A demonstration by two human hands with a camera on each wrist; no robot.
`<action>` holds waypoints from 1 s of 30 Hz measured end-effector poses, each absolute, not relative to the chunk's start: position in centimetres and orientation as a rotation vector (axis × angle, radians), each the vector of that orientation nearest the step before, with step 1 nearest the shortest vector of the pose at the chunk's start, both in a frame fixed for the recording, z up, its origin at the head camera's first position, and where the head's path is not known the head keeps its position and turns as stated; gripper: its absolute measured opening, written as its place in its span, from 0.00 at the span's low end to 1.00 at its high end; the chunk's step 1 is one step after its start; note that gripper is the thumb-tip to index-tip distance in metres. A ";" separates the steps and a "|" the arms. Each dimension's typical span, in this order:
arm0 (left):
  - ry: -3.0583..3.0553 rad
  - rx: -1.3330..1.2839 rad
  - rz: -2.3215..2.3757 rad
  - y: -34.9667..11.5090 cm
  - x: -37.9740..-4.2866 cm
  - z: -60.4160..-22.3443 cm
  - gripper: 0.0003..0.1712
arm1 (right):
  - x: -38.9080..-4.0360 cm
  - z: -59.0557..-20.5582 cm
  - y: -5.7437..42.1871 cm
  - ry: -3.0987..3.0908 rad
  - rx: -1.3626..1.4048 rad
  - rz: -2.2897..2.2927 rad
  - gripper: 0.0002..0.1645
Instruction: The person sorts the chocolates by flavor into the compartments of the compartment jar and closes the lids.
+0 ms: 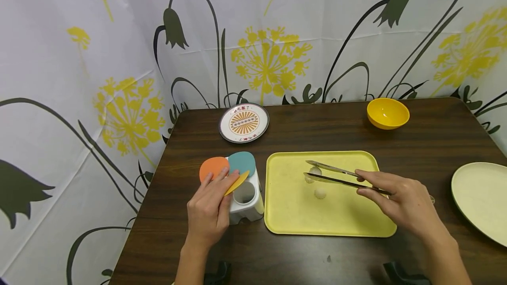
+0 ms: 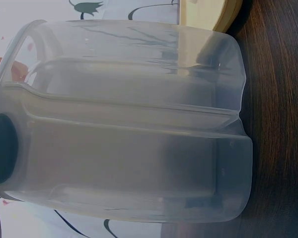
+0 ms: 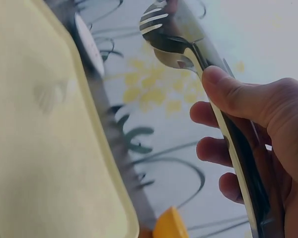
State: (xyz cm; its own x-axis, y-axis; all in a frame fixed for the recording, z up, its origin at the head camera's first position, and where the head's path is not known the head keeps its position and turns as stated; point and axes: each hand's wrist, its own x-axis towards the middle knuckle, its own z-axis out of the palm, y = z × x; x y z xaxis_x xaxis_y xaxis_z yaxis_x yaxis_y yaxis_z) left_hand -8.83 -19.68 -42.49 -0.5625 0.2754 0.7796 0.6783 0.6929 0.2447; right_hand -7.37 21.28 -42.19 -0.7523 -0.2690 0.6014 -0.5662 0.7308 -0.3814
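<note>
My left hand lies over a white container with several round-lidded compartments. Its straight fingers rest against a raised yellow lid, beside an uncovered round opening. The orange lid and teal lid lie flat behind. In the left wrist view, the container's translucent wall fills most of the picture. My right hand grips metal tongs with the tips apart over a yellow tray. One small whitish ball shows between the tips; another whitish ball sits nearer me.
A printed white plate stands behind the container. At the back right is a yellow bowl, and a large cream plate lies at the right. A flowered curtain hangs behind the dark wooden table.
</note>
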 end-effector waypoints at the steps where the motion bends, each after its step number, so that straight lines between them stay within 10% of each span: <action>1: -2.158 -0.726 -0.694 -19.7 -8.8 -42.5 0.22 | -7.4 -41.9 20.9 -2.392 0.665 0.780 0.26; 30: -2.189 -0.713 -0.683 -20.0 -8.7 -42.6 0.23 | -8.3 -39.5 9.6 -2.276 1.067 0.979 0.26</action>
State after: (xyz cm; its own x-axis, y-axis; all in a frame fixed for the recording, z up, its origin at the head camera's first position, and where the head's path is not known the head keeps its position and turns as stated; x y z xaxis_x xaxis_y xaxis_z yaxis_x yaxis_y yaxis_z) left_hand -8.69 -20.02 -42.60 -0.5848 0.2785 0.7619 0.6625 0.7059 0.2505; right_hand -8.33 9.62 -39.53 -0.6057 -0.4792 0.6352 -0.7907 0.4516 -0.4133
